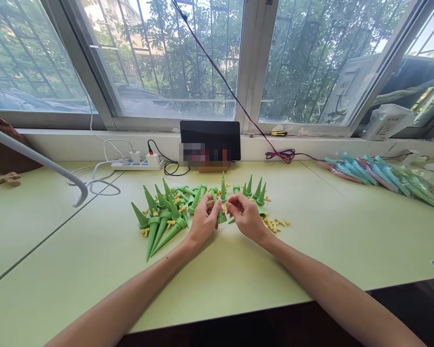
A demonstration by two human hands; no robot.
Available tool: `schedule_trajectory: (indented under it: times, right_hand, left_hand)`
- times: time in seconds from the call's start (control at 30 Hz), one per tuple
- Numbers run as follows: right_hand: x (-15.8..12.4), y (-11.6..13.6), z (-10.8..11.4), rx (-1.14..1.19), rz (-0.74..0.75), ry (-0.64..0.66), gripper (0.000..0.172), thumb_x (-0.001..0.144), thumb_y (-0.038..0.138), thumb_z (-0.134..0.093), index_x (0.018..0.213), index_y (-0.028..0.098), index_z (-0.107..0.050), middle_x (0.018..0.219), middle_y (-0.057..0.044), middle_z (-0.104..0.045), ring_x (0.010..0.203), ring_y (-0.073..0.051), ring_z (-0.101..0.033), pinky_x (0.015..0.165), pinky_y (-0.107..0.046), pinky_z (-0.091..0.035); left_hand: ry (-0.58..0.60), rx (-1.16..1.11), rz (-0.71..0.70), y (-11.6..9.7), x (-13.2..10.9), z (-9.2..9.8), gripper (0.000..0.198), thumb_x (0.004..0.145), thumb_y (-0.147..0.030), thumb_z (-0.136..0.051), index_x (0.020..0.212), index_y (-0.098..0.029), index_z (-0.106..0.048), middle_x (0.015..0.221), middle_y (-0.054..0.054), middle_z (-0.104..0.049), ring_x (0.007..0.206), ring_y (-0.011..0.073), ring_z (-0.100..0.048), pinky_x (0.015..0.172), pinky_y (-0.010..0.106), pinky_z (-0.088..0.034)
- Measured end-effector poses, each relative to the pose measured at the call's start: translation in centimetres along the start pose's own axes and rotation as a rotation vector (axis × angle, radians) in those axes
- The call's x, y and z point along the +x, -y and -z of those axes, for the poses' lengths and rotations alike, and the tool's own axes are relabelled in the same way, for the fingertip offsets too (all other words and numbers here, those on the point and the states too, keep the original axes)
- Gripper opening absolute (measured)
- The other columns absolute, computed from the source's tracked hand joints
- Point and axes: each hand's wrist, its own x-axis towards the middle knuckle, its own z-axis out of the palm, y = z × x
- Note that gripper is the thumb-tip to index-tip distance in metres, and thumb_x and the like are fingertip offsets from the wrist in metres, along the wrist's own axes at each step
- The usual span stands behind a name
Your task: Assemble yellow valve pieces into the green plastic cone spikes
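Note:
My left hand [203,222] is closed around a green plant watering spike [221,218], its wide collar toward me and its tip pointing away. Close by on the right, my right hand [250,220] has its fingers pinched together beside the collar; whatever they hold is too small or hidden to make out. Left of my hands lies a heap of green watering spikes [161,225], some with small yellow valves on them. Several more spikes stand upright [259,189] behind my right hand. Loose yellow valves [275,225] are scattered just right of that hand.
A dark tablet [210,135] leans at the window sill, near a white power strip [139,165] with cables. A grey curved tube [39,156] reaches in from the left. Bagged coloured items [379,176] lie at the right. The table's front edge [224,311] runs below my forearms.

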Motion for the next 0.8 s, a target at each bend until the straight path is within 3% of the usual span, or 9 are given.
schedule_trajectory:
  times: [0.13,0.4,0.8]
  right_hand:
    - [0.11,0.18,0.12,-0.033,0.013,-0.010,0.020,0.096,0.039,-0.057,0.087,0.021,-0.055,0.078,-0.001,-0.061,0.067,-0.015,-0.059,0.064,-0.028,-0.050]
    - [-0.13,0.32,0.08,-0.032,-0.037,0.020,0.023,0.097,0.042,-0.055,0.086,0.022,-0.051,0.068,0.002,-0.056,0.056,-0.013,-0.051,0.052,-0.025,-0.042]
    - [-0.22,0.21,0.02,0.017,-0.063,0.058,0.018,0.097,0.037,-0.053,0.089,0.022,-0.050,0.071,0.002,-0.058,0.056,-0.012,-0.054,0.054,-0.025,-0.045]
  left_hand:
    - [-0.012,-0.047,0.018,-0.33,-0.01,-0.06,0.040,0.085,-0.056,-0.064,0.089,-0.022,-0.044,0.067,-0.005,-0.058,0.043,0.0077,-0.048,0.037,0.020,-0.042]
    - [-0.014,-0.055,0.019,-0.35,0.02,0.00,0.037,0.087,-0.054,-0.062,0.090,-0.021,-0.046,0.063,-0.006,-0.054,0.043,0.0071,-0.045,0.038,0.019,-0.043]
    - [0.005,-0.077,0.028,-0.05,-0.07,-0.10,0.038,0.087,-0.053,-0.064,0.092,-0.021,-0.045,0.064,-0.007,-0.051,0.044,0.0069,-0.045,0.037,0.020,-0.044]
